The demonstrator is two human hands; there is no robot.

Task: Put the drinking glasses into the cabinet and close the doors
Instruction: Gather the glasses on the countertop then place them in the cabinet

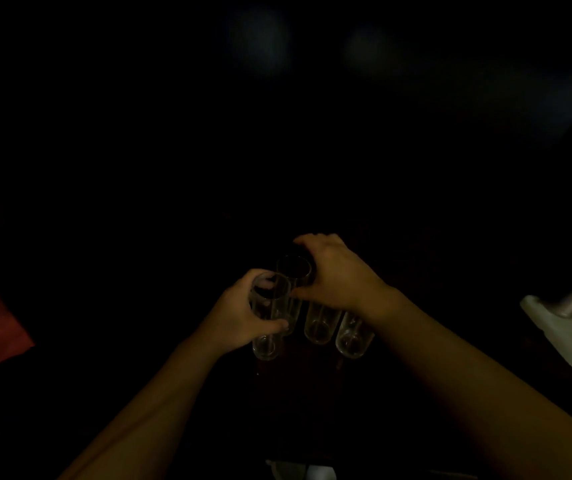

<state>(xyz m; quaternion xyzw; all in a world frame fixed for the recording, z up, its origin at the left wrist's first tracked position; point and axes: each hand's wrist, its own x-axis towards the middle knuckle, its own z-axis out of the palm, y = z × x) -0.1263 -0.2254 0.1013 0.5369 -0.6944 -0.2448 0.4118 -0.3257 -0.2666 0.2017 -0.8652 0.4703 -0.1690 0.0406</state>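
1. Four clear drinking glasses show in the head view, clustered close together in a very dark scene; what they stand on cannot be made out.
2. The left hand (239,315) has its fingers and thumb wrapped around the nearest glass (268,320), with the thumb across the near side.
3. The right hand (338,271) reaches over the group, its fingers curled around the rear glass (294,268) just beyond the left fingertips, thumb pressed on that glass's near side.
4. Two more glasses lie under the right palm and wrist: the middle glass (319,327) and the right glass (353,336), side by side, bases towards the camera.
5. Well right of the right fingers sits a pale object (568,313), too dim to identify.
6. Far left of the left fingers is a red shape (6,329).
7. No cabinet can be made out in the darkness.
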